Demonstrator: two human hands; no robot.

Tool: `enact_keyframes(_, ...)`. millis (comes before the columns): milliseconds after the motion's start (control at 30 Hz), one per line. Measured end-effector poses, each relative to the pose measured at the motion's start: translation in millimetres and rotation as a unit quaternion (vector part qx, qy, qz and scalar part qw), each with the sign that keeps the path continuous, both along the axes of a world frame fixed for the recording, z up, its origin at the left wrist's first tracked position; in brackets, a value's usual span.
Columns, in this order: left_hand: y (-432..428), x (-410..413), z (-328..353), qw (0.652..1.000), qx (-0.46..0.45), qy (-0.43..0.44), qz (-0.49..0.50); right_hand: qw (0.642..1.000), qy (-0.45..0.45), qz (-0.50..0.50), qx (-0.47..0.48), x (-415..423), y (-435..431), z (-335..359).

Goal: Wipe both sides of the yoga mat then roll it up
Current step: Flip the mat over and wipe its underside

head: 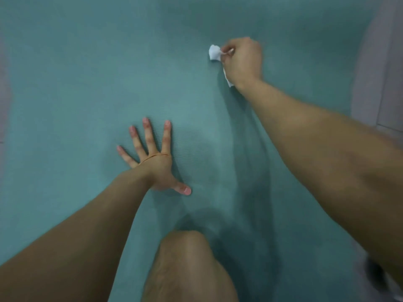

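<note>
A teal yoga mat [76, 73] lies flat and fills almost the whole view. My left hand [152, 160] presses on it near the middle, palm down with the fingers spread. Farther away and to the right, my right hand [242, 59] grips a white crumpled wipe [214, 52] against the mat. One end of the wipe sticks out to the left of the fist and a corner shows below the wrist.
My bare knee [187, 264] rests on the mat at the bottom centre. Pale grey tiled floor [379, 73] shows along the right edge, and a thin strip of it along the left edge. A dark object at the bottom right is blurred.
</note>
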State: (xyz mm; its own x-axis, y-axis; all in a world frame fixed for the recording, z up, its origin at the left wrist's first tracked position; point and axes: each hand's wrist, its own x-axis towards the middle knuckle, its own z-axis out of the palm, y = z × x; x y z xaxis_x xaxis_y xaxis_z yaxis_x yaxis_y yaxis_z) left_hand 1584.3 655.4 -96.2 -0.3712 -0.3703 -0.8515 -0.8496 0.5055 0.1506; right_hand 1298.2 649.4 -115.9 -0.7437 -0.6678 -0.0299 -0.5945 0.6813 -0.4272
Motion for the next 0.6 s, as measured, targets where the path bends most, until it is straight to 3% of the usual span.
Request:
enact_keyframes(133,-0.9,-0.4,0.2,1.0,0.0,0.005,0.003,0.999,-0.043,-0.008,0.023,19.6,-6.2,4.6)
enact_keyframes(233,-1.9,-0.6,1.3,1.0,-0.001,0.007,0.003,0.995,-0.05,0.083,-0.011,92.3,72.9,2.7)
enact_keyframes(367,0.2,-1.9,2.5,1.0,-0.012,0.006,0.012,0.972,-0.165,0.164,0.037,171.1,164.0,12.1)
enact_keyframes(467,-0.2,-0.2,0.7,1.0,-0.006,0.013,0.012,0.975,-0.132,0.171,0.056,140.0,117.0,19.1)
enact_keyframes(600,-0.5,2.1,-3.8,1.0,-0.008,0.017,0.011,0.998,-0.064,0.015,-0.003,50.6,-13.1,13.2)
